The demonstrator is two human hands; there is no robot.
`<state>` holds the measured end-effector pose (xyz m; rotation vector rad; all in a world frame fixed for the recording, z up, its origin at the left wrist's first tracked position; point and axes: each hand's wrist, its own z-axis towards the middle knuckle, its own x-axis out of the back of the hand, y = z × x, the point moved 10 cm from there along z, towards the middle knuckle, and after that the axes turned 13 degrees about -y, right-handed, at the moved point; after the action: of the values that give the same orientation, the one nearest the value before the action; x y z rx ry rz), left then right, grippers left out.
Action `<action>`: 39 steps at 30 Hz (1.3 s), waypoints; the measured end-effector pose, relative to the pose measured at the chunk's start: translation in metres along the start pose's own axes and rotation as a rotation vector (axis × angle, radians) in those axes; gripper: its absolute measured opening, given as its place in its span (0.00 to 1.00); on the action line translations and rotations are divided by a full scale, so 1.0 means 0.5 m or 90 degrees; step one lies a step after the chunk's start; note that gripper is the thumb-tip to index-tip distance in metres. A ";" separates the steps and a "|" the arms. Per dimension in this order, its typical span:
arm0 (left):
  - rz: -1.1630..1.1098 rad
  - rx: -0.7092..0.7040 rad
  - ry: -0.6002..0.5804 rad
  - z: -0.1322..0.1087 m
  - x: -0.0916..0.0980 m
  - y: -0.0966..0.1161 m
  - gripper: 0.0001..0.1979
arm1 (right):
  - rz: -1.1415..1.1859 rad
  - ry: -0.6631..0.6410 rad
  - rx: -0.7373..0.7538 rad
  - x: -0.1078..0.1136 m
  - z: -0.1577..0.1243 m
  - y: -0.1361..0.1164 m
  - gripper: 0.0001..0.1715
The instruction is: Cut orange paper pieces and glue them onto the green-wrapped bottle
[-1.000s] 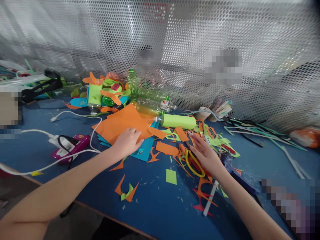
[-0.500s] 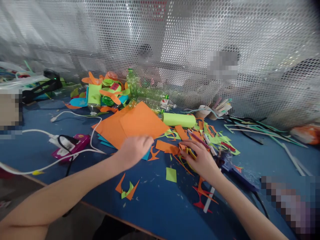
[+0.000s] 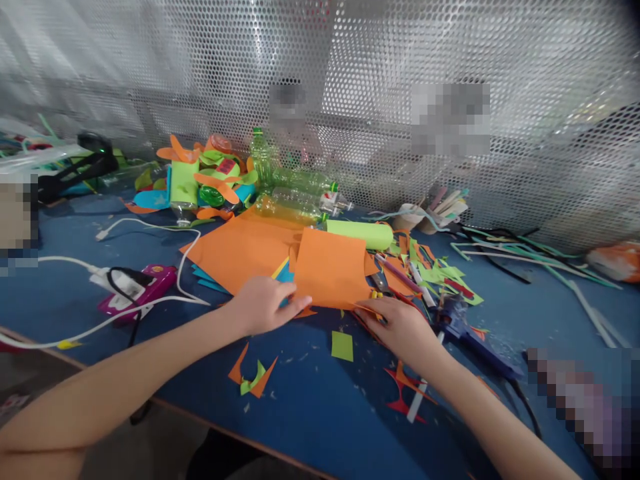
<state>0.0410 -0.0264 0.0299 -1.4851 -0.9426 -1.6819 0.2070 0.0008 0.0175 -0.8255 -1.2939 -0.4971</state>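
Note:
A square-cut sheet of orange paper [image 3: 331, 268] is held by its near edge between my two hands. My left hand [image 3: 263, 305] has its thumb and forefinger at the lower left corner. At the lower right corner, the fingers of my right hand [image 3: 400, 327] pinch the sheet. Behind it lie larger orange sheets [image 3: 240, 250] with blue paper [image 3: 285, 275] showing between. Yellow-handled scissors [image 3: 377, 294] lie just beyond my right fingers, mostly hidden. A small green paper square [image 3: 342, 346] rests on the table in front of the sheet.
A blue glue gun [image 3: 473, 340] lies to the right, beside green paper scraps [image 3: 445, 267]. A green paper-wrapped roll [image 3: 360, 235] and plastic bottles [image 3: 295, 193] stand or lie behind. White cable [image 3: 190, 267] and a magenta power strip [image 3: 145, 287] are at left.
The upper orange sheet has moved right and towards me, and turned square-on. My right hand has left the scissors and taken its right corner; my left hand has come to its left corner.

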 end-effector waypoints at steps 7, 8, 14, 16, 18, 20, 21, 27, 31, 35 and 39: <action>-0.009 0.029 0.037 -0.012 0.050 0.001 0.32 | -0.041 -0.096 0.025 -0.017 -0.008 -0.024 0.15; -0.011 0.003 0.051 -0.013 0.052 0.013 0.32 | -0.055 -0.107 0.036 -0.020 -0.009 -0.030 0.17; -0.055 -0.216 -0.057 -0.010 -0.024 0.086 0.13 | -0.077 -0.163 0.053 -0.025 -0.010 -0.053 0.15; -0.085 -0.218 -0.079 -0.004 -0.039 0.082 0.12 | -0.060 -0.176 0.058 -0.027 -0.013 -0.059 0.12; -0.128 -0.214 -0.089 0.000 -0.043 0.074 0.13 | -0.058 -0.183 0.067 -0.030 -0.016 -0.064 0.08; -0.171 -0.207 -0.099 0.003 -0.042 0.064 0.13 | -0.066 -0.173 0.075 -0.031 -0.018 -0.067 0.06; -0.188 -0.199 -0.102 0.005 -0.041 0.058 0.14 | -0.067 -0.162 0.078 -0.029 -0.018 -0.068 0.07; -0.269 -0.132 -0.083 0.015 -0.049 0.022 0.11 | -0.011 -0.093 0.016 -0.016 -0.006 -0.040 0.10; -0.296 -0.080 -0.058 0.019 -0.056 0.001 0.09 | 0.051 -0.076 -0.021 -0.025 0.000 -0.015 0.08; -0.292 -0.107 -0.061 0.020 -0.051 0.011 0.04 | 0.061 -0.076 -0.049 -0.035 0.003 0.000 0.04; -0.301 -0.133 -0.071 0.023 -0.049 0.015 0.04 | 0.047 -0.075 -0.056 -0.040 0.008 0.004 0.04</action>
<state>0.0559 -0.0193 0.0073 -1.5887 -1.2885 -2.1021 0.2014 0.0028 -0.0018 -0.9840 -1.3519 -0.4550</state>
